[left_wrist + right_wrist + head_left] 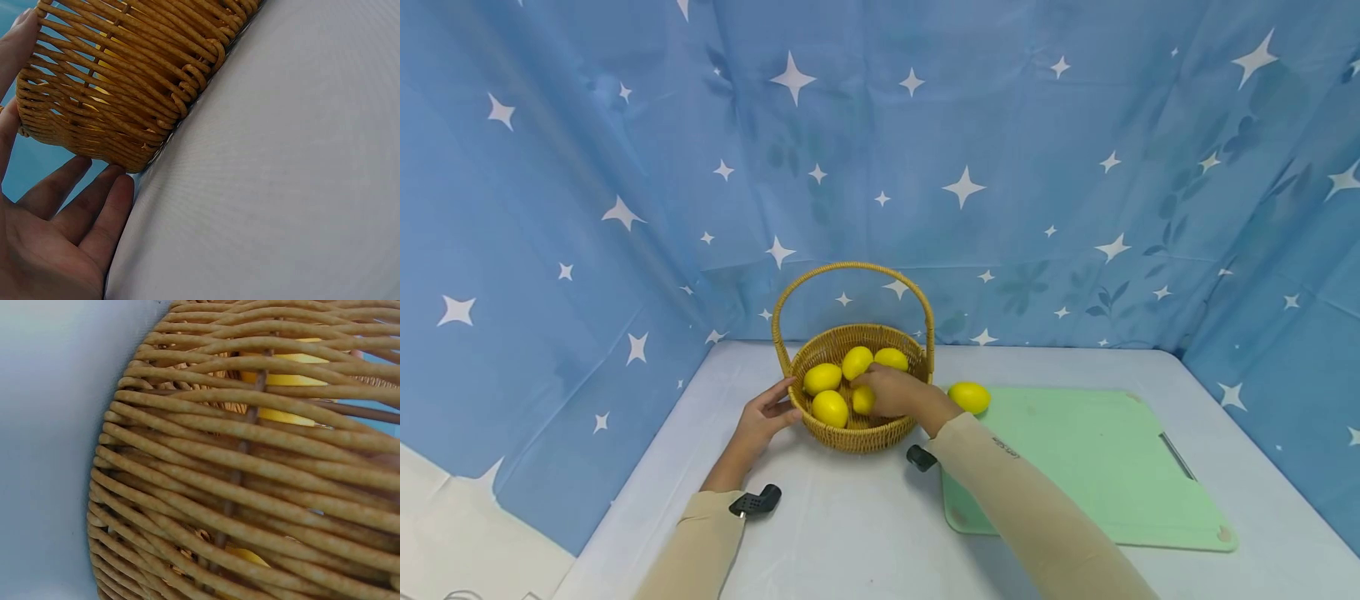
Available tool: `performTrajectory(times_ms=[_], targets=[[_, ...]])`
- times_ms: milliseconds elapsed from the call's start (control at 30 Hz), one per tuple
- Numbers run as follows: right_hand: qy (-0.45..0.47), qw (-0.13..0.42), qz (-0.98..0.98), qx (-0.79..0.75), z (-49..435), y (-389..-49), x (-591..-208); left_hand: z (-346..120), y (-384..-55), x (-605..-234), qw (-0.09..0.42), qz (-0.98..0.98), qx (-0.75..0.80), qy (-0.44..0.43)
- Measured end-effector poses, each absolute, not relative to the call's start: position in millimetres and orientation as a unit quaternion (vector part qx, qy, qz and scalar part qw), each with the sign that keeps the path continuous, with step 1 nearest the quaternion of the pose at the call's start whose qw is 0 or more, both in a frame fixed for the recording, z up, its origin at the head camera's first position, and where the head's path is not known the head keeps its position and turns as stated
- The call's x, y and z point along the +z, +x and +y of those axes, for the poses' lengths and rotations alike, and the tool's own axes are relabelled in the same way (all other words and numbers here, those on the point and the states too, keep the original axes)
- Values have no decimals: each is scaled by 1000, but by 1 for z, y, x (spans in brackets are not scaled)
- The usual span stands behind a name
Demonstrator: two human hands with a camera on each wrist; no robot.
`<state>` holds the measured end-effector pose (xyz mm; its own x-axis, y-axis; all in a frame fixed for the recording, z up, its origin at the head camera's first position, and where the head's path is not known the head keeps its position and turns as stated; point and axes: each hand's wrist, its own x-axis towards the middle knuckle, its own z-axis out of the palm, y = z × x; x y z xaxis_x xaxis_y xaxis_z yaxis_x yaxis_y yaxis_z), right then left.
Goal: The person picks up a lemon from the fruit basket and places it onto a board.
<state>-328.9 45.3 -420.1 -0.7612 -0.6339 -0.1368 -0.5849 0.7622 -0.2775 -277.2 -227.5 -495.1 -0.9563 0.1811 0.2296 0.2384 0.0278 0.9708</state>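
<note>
A woven wicker basket (861,439) with a tall arched handle stands on the table and holds several yellow lemons (830,409). My right hand (891,392) reaches down inside over the right rim, its fingers curled about a lemon (863,400). In the right wrist view the basket's woven wall (187,462) hides most of that hand. My left hand (765,421) touches the basket's left side, thumb toward the front and fingers spread. The left wrist view has the left hand's fairly straight fingers (103,215) against the wicker (125,69).
Right of the basket lies a light green cutting board (1075,467) with a dark slot near its right end. One more lemon (970,397) rests at the board's upper left corner. A white cloth (827,550) covers the table, and a blue starry curtain (880,167) hangs behind.
</note>
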Motion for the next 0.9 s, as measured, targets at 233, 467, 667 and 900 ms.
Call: performTrajectory(times_ms=[233, 467, 667, 900], targets=[[-303, 122, 938, -113, 48, -333, -423, -226, -278, -498, 32, -729, -670, -136], [-294, 116, 942, -113, 50, -332, -423, -227, -277, -497, 33, -730, -670, -133], [-279, 98, 945, -137, 54, -327, -417, -229, -278, -496, 23, -727, -672, -139], [-264, 68, 947, -169, 63, -319, -408, -223, -265, -475, 11, -729, -669, -141]])
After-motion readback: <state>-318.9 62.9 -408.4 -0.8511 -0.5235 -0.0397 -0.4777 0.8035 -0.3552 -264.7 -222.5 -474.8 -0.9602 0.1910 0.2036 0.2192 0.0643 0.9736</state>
